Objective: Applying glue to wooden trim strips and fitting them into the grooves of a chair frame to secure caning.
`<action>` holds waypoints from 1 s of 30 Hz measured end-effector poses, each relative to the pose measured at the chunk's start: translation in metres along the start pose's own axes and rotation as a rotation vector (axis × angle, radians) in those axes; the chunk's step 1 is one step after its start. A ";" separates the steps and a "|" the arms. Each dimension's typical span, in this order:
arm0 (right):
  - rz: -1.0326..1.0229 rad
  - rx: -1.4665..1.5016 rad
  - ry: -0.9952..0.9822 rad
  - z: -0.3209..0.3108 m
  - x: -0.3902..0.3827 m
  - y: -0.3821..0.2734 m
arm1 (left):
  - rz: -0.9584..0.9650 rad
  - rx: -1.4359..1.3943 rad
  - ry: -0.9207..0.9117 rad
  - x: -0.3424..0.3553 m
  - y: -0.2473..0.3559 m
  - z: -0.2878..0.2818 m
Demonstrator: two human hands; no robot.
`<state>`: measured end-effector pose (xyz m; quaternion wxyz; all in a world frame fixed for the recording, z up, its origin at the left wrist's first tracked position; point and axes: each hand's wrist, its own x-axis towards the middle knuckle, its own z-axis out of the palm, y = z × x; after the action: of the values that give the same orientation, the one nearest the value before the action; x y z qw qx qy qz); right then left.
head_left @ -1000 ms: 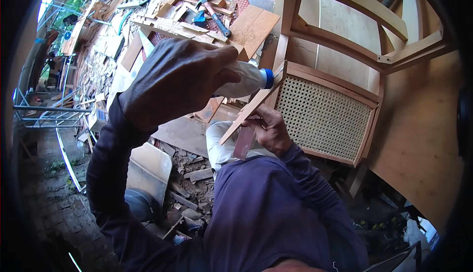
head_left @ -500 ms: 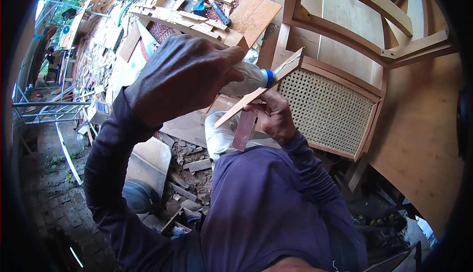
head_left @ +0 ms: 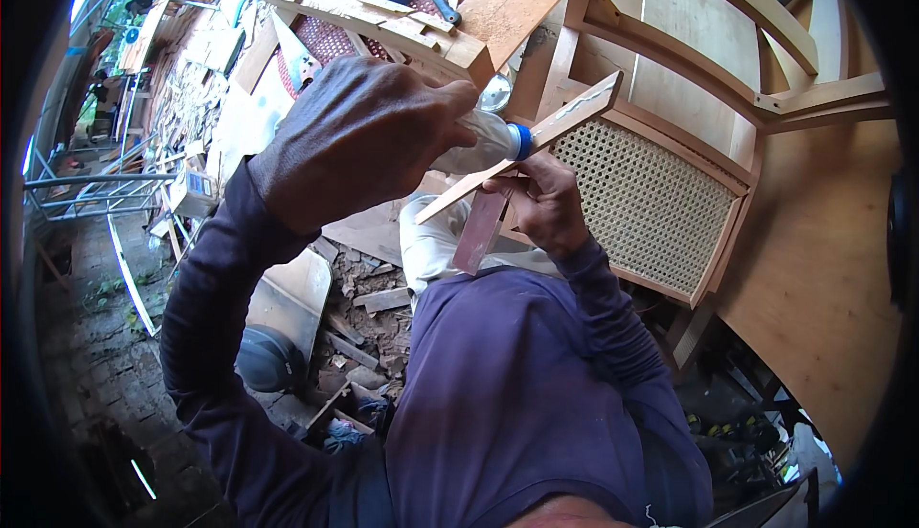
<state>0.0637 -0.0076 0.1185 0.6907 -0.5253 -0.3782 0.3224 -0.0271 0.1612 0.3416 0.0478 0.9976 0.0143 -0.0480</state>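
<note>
Over on the far left a carton (head_left: 194,193) sits by the metal rack (head_left: 96,183), its contents out of my sight, and lower down is a dark rounded thing (head_left: 271,358), maybe a tub, with no inside showing. The left hand (head_left: 369,135) is wrapped round a bottle (head_left: 483,143), tipped on its side so the blue cap (head_left: 522,141) points right, at the strip (head_left: 580,118); whether the tip touches the wood I can't tell. The bottle is see-through and whitish, but how much is in it the fingers and glare hide. Behind it shows a clear, shiny vessel (head_left: 495,94), too small to read. The strip slants up between the hands, a pale bead along its upper part, so I'd judge this to be the spreading of something like glue; it seems to call for a steady squeeze and an even run along the face. The right hand (head_left: 550,207) is closed on the strip from below, apart from the left, with a reddish slat (head_left: 481,231) hanging at its fingers. Farther right lies a cane panel (head_left: 637,202), below a chair frame (head_left: 689,64).
</note>
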 end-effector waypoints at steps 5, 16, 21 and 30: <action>-0.039 -0.034 -0.012 -0.002 0.000 0.003 | 0.036 0.005 0.029 0.002 0.000 0.000; -0.055 -0.119 -0.073 -0.010 -0.001 0.005 | 0.083 -0.009 0.101 0.010 0.004 -0.003; -0.065 -0.196 -0.068 -0.017 -0.002 0.007 | 0.018 0.042 -0.014 0.006 0.006 0.000; -0.017 -0.072 -0.038 -0.017 0.000 0.000 | 0.028 -0.030 0.064 -0.002 0.003 0.015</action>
<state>0.0783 -0.0164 0.1157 0.6667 -0.5406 -0.4070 0.3125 -0.0302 0.1567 0.3268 0.0631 0.9979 0.0024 -0.0151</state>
